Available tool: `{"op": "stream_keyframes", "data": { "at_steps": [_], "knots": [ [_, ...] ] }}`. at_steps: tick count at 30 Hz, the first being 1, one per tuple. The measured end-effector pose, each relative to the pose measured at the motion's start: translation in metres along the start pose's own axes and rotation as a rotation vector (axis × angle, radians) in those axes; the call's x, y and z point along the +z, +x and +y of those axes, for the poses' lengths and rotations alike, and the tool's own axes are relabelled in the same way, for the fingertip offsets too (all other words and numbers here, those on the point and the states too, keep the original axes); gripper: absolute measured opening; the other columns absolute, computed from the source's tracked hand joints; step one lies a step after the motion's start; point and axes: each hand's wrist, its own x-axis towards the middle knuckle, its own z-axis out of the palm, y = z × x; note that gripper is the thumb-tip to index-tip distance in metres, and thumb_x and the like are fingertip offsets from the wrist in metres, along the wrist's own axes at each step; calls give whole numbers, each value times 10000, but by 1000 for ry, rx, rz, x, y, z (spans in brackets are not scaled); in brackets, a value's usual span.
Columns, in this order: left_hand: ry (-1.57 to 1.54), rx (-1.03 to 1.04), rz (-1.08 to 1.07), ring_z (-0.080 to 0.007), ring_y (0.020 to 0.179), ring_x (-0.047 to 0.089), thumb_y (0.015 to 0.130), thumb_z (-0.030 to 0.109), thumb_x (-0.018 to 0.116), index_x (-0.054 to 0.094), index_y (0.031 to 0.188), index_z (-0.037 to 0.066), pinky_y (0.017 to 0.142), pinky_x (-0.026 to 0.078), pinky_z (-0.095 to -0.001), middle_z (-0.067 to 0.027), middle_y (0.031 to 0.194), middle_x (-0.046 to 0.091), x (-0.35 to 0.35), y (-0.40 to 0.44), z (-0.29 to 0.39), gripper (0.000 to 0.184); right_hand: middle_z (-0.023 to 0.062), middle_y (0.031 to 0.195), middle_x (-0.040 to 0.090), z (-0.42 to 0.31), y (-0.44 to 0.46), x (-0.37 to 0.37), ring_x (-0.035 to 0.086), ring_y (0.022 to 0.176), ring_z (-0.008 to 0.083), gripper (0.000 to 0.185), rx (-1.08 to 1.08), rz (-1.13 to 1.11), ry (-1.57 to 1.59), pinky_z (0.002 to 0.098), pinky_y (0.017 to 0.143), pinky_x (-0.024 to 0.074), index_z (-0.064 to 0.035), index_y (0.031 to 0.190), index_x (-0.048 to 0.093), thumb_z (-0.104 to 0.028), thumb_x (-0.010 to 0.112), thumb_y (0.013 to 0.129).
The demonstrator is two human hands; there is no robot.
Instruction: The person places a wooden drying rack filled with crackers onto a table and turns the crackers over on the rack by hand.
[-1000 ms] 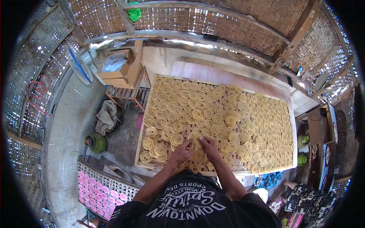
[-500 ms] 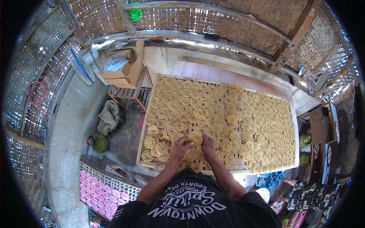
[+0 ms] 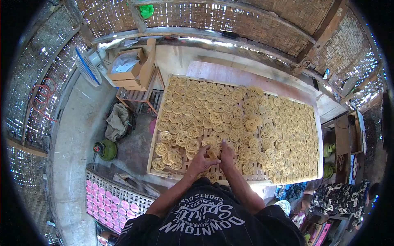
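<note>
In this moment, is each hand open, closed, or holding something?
Left hand: closed around at least one yellowish coil.
Right hand: close beside it; whether open or gripping cannot be told.

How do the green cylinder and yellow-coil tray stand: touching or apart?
Apart. The head view shows grey floor between the green cylinder and the tray.

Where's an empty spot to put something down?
The grey floor between the green gas cylinder and the slatted tray looks bare. So does the pale board beyond the tray's far edge, though it may slope. The tray is crowded with coiled nests, especially its right side; only small slat gaps show near the left hand.
</note>
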Motion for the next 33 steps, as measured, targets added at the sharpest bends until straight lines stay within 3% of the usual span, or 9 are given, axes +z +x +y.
{"op": "stream_keyframes", "data": {
  "at_steps": [2, 11, 15, 18, 21, 24, 27, 30, 33],
  "knots": [
    [50, 76, -8, -228, 1025, 657, 781, 255, 785, 515, 1353, 19, 880, 533, -340, -151, 1172, 651, 2, 7, -20, 675, 65, 825, 649, -17, -19, 16, 633, 685, 187, 417, 5, -74, 118, 325, 632, 548, 18, 997, 652, -393, 583, 992],
    [85, 173, 40, -289, 1180, 599, 803, 98, 640, 535, 1336, 29, 1011, 471, -357, -182, 1292, 603, -48, 20, -40, 548, 50, 743, 638, -14, -3, -19, 548, 678, 133, 290, -343, 275, -402, 290, 656, 463, 18, 971, 688, -269, 642, 967],
    [412, 222, 211, -341, 1302, 507, 802, 119, 668, 494, 1393, 35, 1069, 438, -392, -223, 1394, 522, -66, -1, -42, 622, 103, 1039, 688, -46, -43, -19, 629, 984, 261, 241, -1160, 280, -1310, 408, 872, 477, -57, 1091, 680, -197, 666, 894],
    [527, 139, 339, -412, 1272, 493, 779, 165, 697, 469, 1414, 32, 1054, 429, -446, -260, 1344, 533, -73, -29, -40, 687, 119, 1254, 598, -16, -49, -24, 536, 1174, 342, 430, -999, -424, -1276, 506, 986, 411, -91, 1226, 622, -183, 701, 813],
    [646, -85, 287, -404, 1191, 527, 763, 206, 746, 430, 1434, 48, 992, 457, -475, -248, 1263, 562, -70, -57, -51, 758, 126, 1311, 573, 0, -56, 3, 492, 1265, 340, 502, -1093, -826, -1453, 493, 1049, 372, -123, 1265, 596, -258, 721, 797],
    [833, -131, 170, -402, 1131, 547, 750, 239, 777, 401, 1441, 58, 955, 471, -485, -234, 1201, 582, -52, -87, -37, 808, 103, 1323, 563, 2, -56, 21, 479, 1282, 311, 509, -1322, -853, -1548, 479, 1062, 342, -146, 1292, 592, -333, 678, 826],
    [831, -98, 95, -415, 1137, 541, 743, 261, 793, 382, 1448, 64, 965, 466, -485, -230, 1212, 572, -46, -96, -42, 839, 110, 1222, 594, -9, -50, 16, 507, 1234, 305, 465, -1316, -873, -1654, 465, 1050, 346, -137, 1255, 612, -329, 662, 835],
    [869, 19, 94, -417, 1129, 547, 743, 289, 798, 400, 1438, 75, 957, 463, -490, -221, 1205, 573, -43, -91, -77, 829, 129, 1119, 586, -4, -30, 2, 519, 1175, 312, 416, -1027, -817, -1696, 478, 1024, 362, -122, 1206, 631, -313, 657, 838],
    [757, -16, 176, -391, 1100, 577, 733, 298, 803, 502, 1330, 66, 921, 476, -474, -209, 1180, 603, -40, -82, -92, 708, 128, 1041, 570, -4, -19, -14, 529, 1120, 303, 395, -996, -668, -1704, 489, 1005, 371, -108, 1163, 645, -320, 661, 831]
  ]
}}
